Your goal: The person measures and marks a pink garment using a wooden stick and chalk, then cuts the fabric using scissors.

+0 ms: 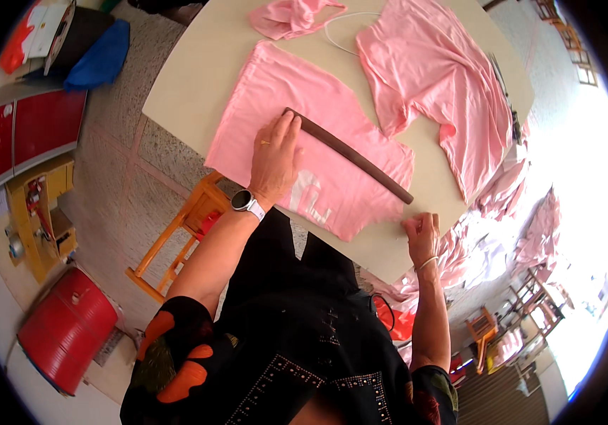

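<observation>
A dark brown strip [350, 157] lies diagonally across a pink fabric piece [268, 88] with a pale print on it, on the cream table [191, 64]. My left hand [273, 159], wearing a watch, rests its fingertips on the strip's upper left end, fingers fairly straight. My right hand [421, 237] is at the table edge, just past the strip's lower right end, fingers curled; whether they hold anything is hidden. A crumpled pink garment [438, 99] lies on the right of the table, a small pink piece [290, 15] at the back.
A wooden stool [159, 258] stands left of the table, near a red drum [65, 330] and red cabinets [47, 131]. Dark metal scissors [501, 78] lie at the table's right edge. Pink fabric heaps [534, 237] and wooden furniture [484, 333] are beyond, at the right.
</observation>
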The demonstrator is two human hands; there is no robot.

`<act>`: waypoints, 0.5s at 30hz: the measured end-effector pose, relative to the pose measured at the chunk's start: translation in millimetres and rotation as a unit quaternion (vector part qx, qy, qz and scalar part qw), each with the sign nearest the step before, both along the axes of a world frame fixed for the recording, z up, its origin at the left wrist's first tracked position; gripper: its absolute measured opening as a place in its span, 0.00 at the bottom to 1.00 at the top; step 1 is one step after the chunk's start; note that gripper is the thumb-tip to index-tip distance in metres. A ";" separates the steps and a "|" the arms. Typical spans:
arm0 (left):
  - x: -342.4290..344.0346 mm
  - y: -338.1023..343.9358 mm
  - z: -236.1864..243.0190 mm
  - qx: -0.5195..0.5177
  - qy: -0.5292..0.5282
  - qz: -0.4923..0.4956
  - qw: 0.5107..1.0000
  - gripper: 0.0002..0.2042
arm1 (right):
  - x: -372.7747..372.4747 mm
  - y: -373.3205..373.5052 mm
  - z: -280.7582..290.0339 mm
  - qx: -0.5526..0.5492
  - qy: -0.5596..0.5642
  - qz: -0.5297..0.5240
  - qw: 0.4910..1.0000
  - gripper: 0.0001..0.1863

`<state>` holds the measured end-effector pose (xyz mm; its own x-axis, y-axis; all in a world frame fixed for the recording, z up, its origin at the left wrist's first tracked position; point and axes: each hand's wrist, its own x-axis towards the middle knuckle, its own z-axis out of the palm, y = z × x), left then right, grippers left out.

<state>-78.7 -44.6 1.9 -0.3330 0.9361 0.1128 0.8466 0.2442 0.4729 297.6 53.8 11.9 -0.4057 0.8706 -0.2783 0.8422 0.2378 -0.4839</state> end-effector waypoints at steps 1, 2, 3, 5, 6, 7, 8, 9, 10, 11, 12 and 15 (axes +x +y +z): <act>0.1 0.5 0.7 -0.004 0.003 -0.006 1.000 0.30 | 9.0 1.3 -4.0 -0.040 0.002 -0.007 0.999 0.14; 0.6 1.0 1.0 -0.008 0.004 -0.012 1.000 0.30 | 18.9 3.3 -7.8 -0.081 0.003 -0.014 0.997 0.13; 1.5 2.2 0.0 -0.006 -0.001 -0.012 1.000 0.30 | 30.0 6.2 -12.7 -0.088 0.005 -0.008 0.996 0.11; -3.3 -3.0 -1.1 0.007 0.009 0.000 1.000 0.29 | -8.5 21.4 21.7 -0.187 0.034 -0.061 0.980 0.10; -4.3 -4.2 -0.2 0.022 0.016 -0.003 1.000 0.28 | -26.8 28.8 42.3 -0.281 0.058 -0.129 0.949 0.10; -4.5 -4.2 1.6 0.017 0.023 -0.001 1.000 0.28 | -40.3 37.5 46.6 -0.255 0.115 -0.078 0.957 0.08; -2.9 -5.0 -1.6 0.029 0.007 0.005 1.000 0.28 | -64.5 45.5 63.4 -0.236 0.120 -0.062 0.962 0.07; -2.4 -2.8 -0.3 0.029 0.014 0.001 0.999 0.29 | -84.2 56.7 65.8 -0.200 0.130 -0.008 0.971 0.07; -4.0 -3.9 -0.3 0.025 0.026 0.001 0.999 0.29 | -108.3 67.7 62.1 -0.167 0.144 0.050 0.974 0.06; -4.4 -4.6 -0.8 0.025 0.022 0.007 0.999 0.29 | -142.6 75.6 69.8 -0.140 0.130 0.104 0.976 0.06; -4.1 -5.1 -1.3 0.012 0.020 0.006 1.000 0.29 | -178.8 79.6 76.9 -0.113 0.116 0.158 0.974 0.05; -3.6 -3.9 -0.4 -0.004 0.016 0.003 1.000 0.30 | -257.1 79.0 58.7 -0.060 0.181 0.238 0.952 0.04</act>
<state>-82.4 -48.5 1.4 -0.3355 0.9349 0.1160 0.8595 0.2533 0.4439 40.5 132.8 70.6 -0.8352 0.5342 -0.1308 0.4250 0.4761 -0.7699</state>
